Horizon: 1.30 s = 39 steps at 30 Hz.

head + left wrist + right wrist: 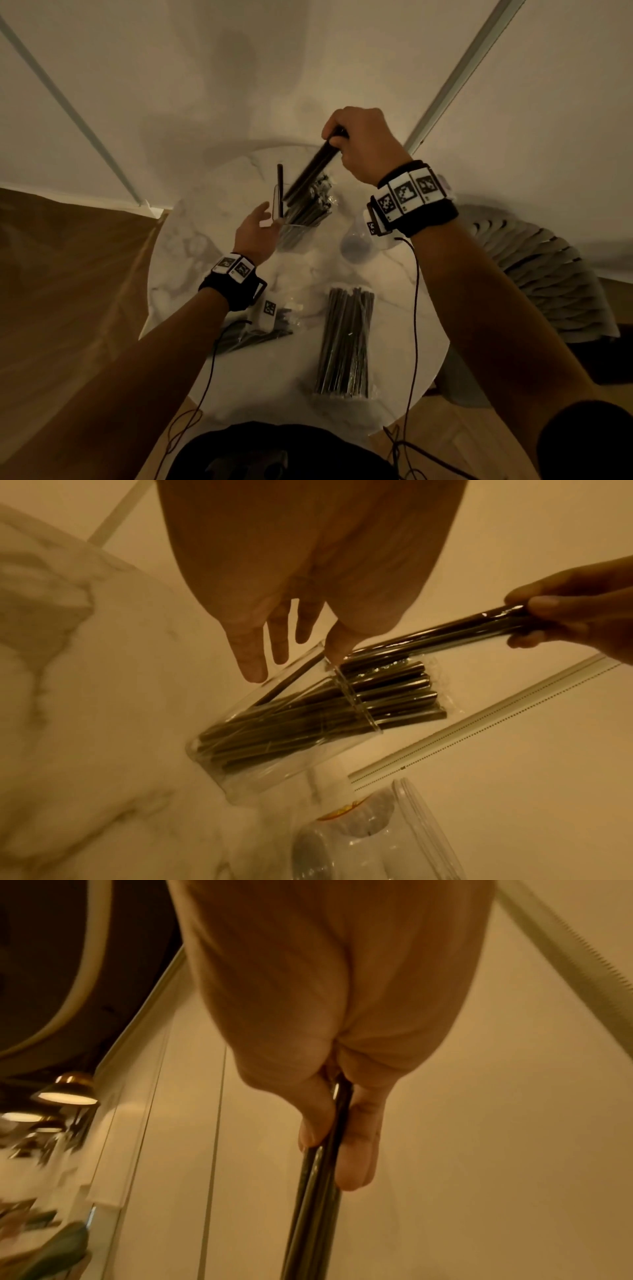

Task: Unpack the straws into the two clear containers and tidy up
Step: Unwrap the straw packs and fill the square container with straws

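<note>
On the round marble table [191, 246] stands a clear rectangular container [297, 236] [274, 739] holding several dark straws, some with crinkled plastic at their tops. My right hand [359, 144] [337, 1137] grips a small bunch of dark straws [310, 176] [428, 634] [318, 1191] by the top end, slanted down, with the lower ends at the container's mouth. One single straw [280, 190] stands upright at its left side. My left hand [255, 226] [274, 647] is open beside the container, thumb at the rim. An empty round clear jar [356, 245] [373, 842] stands to the right.
A sealed pack of straws [346, 342] lies mid-table, and another plastic pack [260, 329] lies under my left wrist. Thin cables [414, 308] hang from both wristbands across the table. A grey pleated object [548, 274] sits off the table's right edge. The wall is just behind.
</note>
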Each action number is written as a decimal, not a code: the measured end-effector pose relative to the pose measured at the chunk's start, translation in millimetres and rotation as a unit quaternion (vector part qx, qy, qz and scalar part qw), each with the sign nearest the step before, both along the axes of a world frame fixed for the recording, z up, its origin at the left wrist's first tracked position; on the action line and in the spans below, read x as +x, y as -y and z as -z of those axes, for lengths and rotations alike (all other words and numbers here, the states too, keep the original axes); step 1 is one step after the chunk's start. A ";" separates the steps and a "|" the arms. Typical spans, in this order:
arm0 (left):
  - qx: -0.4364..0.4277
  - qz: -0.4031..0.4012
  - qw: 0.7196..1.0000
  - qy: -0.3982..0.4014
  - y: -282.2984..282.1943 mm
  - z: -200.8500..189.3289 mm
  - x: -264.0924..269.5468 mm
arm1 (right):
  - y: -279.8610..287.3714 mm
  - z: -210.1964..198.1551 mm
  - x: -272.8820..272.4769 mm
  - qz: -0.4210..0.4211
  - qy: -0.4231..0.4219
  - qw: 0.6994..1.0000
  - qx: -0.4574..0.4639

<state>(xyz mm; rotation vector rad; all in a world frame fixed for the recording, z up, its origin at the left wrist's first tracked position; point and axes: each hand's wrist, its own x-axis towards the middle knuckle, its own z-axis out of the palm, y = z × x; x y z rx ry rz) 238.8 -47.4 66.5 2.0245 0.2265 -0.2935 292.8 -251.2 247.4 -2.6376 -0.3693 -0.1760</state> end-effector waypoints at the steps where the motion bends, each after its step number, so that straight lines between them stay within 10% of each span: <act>1: -0.002 -0.002 1.000 0.000 0.4 1.6 -1.4 | -3.0 4.8 3.9 -0.004 -0.009 1.000 -0.024; 21: -0.039 -0.020 0.999 0.029 3.0 -1.8 -5.9 | -54.2 115.0 15.7 -0.029 -0.054 0.979 -0.195; 34: -0.038 -0.021 0.999 0.033 2.9 -4.8 -9.5 | -48.8 101.2 16.0 -0.012 -0.155 0.985 -0.069; 39: -0.024 -0.008 0.999 0.040 3.9 -6.2 -11.7 | -49.5 96.4 14.4 -0.062 -0.056 0.994 -0.076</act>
